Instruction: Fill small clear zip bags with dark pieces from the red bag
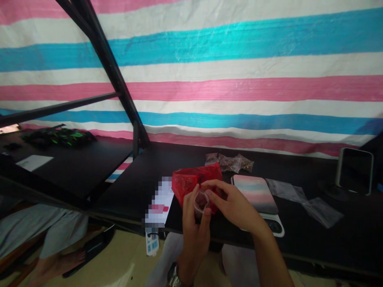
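My left hand (194,221) is wrapped around a small clear plastic bag (201,200), whose mouth is spread into a round opening. Dark bits show inside it. My right hand (229,199) reaches in from the right, its thumb and fingers closed at the bag's rim. Right behind both hands lies a crumpled red plastic bag (185,179), partly hidden by them. Beside my right hand sits a scale (254,193) with a shiny plate that mirrors the striped sheet; its dark display faces me.
Several filled zip bags (230,162) lie at the back of the black table (311,235). Flat clear bags (323,211) are right of the scale, before a phone on a stand (356,171). Left are a paper (160,203) and another person's legs (60,235).
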Motion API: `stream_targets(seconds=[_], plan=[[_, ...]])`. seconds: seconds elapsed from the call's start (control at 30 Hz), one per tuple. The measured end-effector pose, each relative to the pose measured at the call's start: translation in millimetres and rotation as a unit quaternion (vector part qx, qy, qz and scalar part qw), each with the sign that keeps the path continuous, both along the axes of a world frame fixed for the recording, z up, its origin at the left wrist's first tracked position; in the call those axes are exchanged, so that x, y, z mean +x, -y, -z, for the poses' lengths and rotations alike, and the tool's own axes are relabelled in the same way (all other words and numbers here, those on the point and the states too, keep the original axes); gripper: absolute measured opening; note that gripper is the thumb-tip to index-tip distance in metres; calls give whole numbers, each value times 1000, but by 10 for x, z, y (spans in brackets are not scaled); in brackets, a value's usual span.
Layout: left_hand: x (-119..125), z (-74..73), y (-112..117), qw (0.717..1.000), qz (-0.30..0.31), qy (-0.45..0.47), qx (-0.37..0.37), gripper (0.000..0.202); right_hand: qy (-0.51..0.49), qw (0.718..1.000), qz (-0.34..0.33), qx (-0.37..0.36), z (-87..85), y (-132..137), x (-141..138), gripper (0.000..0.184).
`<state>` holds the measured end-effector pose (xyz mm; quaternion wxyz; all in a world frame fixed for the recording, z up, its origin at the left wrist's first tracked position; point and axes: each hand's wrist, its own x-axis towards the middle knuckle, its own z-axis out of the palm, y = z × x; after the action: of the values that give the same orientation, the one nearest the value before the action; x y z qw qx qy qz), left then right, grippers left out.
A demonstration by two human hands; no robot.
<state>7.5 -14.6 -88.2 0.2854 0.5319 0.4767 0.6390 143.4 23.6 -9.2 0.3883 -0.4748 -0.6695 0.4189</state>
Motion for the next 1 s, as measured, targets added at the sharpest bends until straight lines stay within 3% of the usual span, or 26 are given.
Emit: stream_targets(seconds=[0.13, 0.27, 0.4, 0.53, 0.67, 0.8, 1.0], plan=[[56, 43, 12, 998, 69, 8, 1, 61, -16, 999, -14, -37, -11, 80, 128, 23], [199, 81, -11, 995, 83, 43, -29, 78, -44, 998, 19, -31, -43, 126, 333, 22], [423, 34, -3, 998, 47, 38, -30, 75, -103, 984, 146, -17, -31, 115, 667, 39], [602, -54, 20, 999, -7, 45, -27, 61, -93, 952, 292, -19, 144, 48, 1007, 48], [646, -68, -4, 1000, -15, 22, -1, 51, 7, 929, 370, -4, 348, -8, 1189, 46], [626, -20, -44, 1000, -25, 13, 10, 47, 100, 894, 434, 54, 406, -19, 1274, 40], [606, 50, -44, 999, -29, 3, 17, 39, 69, 852, 512, 78, 408, 9, 1442, 46]])
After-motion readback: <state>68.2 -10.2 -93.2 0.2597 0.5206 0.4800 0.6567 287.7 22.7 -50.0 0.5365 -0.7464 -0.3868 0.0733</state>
